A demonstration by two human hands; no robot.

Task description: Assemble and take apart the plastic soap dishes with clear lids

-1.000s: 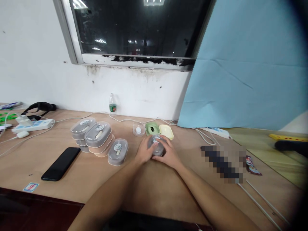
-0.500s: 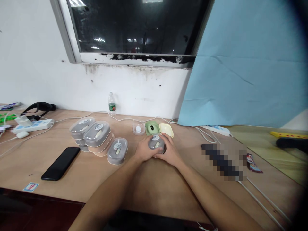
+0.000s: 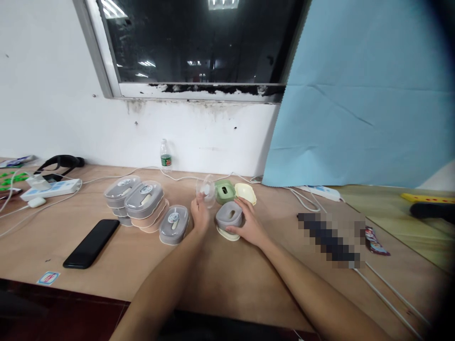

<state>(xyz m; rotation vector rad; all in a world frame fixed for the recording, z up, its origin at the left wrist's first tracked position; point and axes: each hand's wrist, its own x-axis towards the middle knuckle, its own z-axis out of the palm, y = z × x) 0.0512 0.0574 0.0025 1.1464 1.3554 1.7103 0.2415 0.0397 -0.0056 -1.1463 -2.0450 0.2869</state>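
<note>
My left hand [image 3: 199,214] holds a clear plastic lid [image 3: 206,189], tilted up off the table. My right hand [image 3: 249,226] grips a small grey oval box [image 3: 229,215] that sits on a cream base, its top now uncovered. Just behind them lie a green box part [image 3: 225,191] and a cream tray [image 3: 245,192]. To the left of my left hand is another grey box with a clear lid [image 3: 174,224].
A stack of similar lidded boxes [image 3: 137,201] stands further left, with a black phone [image 3: 92,242] near the table's front. A small bottle [image 3: 165,156] stands by the wall. A power strip [image 3: 50,188] and white cables [image 3: 305,201] lie along the back.
Both hands were wrapped round the lidded grey box. Now my left hand has lifted the clear lid off and moved it left and back; my right hand stays on the box.
</note>
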